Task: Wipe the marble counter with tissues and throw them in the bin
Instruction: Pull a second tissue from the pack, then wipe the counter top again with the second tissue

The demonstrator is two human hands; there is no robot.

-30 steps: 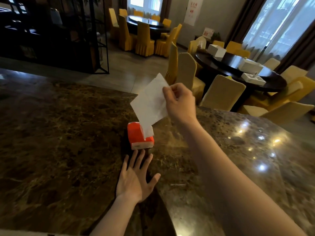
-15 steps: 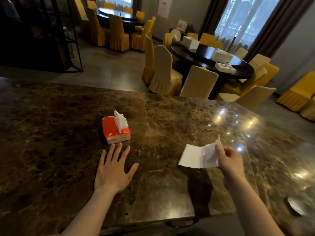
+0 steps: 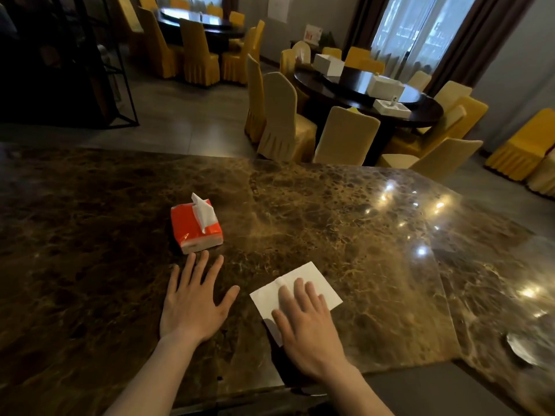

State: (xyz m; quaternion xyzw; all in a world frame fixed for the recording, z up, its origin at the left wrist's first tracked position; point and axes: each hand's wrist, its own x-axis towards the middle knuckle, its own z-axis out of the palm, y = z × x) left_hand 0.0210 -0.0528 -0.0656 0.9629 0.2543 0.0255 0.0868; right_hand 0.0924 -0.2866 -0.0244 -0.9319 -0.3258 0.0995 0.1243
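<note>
A white tissue (image 3: 312,280) lies flat on the brown marble counter (image 3: 360,223). My right hand (image 3: 306,328) presses down on it with flat, spread fingers and covers its near half. Just left of it, my left hand (image 3: 192,301) rests palm down on the bare marble, fingers apart, holding nothing. An orange tissue pack (image 3: 196,228) stands just beyond my left fingertips, with a white tissue sticking up from its slot. No bin is in view.
The counter's near edge runs just below my wrists, with a step at the right. Beyond the far edge stand yellow-covered chairs (image 3: 282,121) and a dark round table (image 3: 369,94) bearing white boxes. A dark metal shelf (image 3: 60,61) stands at the far left.
My right hand pulled a tissue up from the pack, carried it right and down, and now presses it flat on the counter. My left hand stayed flat on the marble.
</note>
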